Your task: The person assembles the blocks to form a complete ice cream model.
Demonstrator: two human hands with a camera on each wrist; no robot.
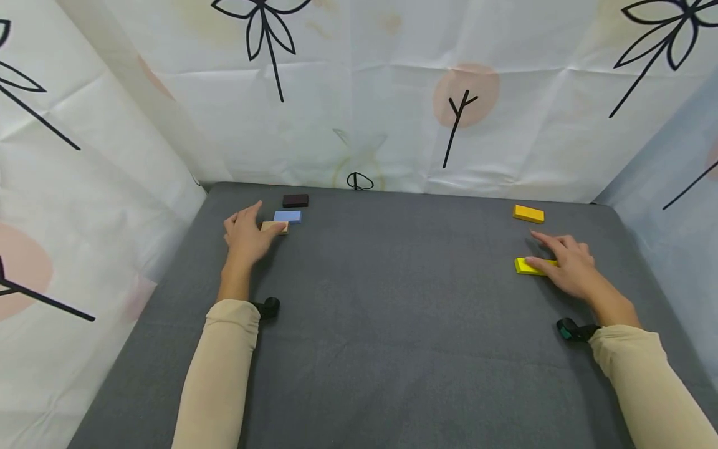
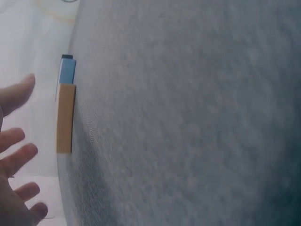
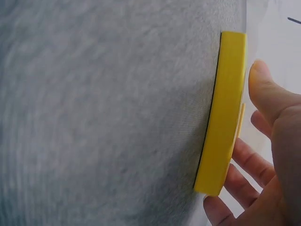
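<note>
My left hand (image 1: 251, 232) lies open on the grey mat (image 1: 392, 293) at the far left, its thumb touching a tan block (image 1: 275, 227). In the left wrist view the spread fingers (image 2: 19, 155) sit beside the tan block (image 2: 66, 117) and do not grip it. A blue block (image 1: 288, 216) and a dark block (image 1: 295, 200) lie just behind the tan one. My right hand (image 1: 563, 262) rests with relaxed fingers on the right end of a bright yellow block (image 1: 526, 266). In the right wrist view the fingers (image 3: 249, 165) touch the far side of that block (image 3: 225, 113).
An orange-yellow block (image 1: 528, 214) lies behind the right hand near the back of the mat. White cloth walls with leaf prints (image 1: 359, 93) close in the mat at the back and on both sides. A black wrist camera (image 1: 269, 307) sits at each sleeve.
</note>
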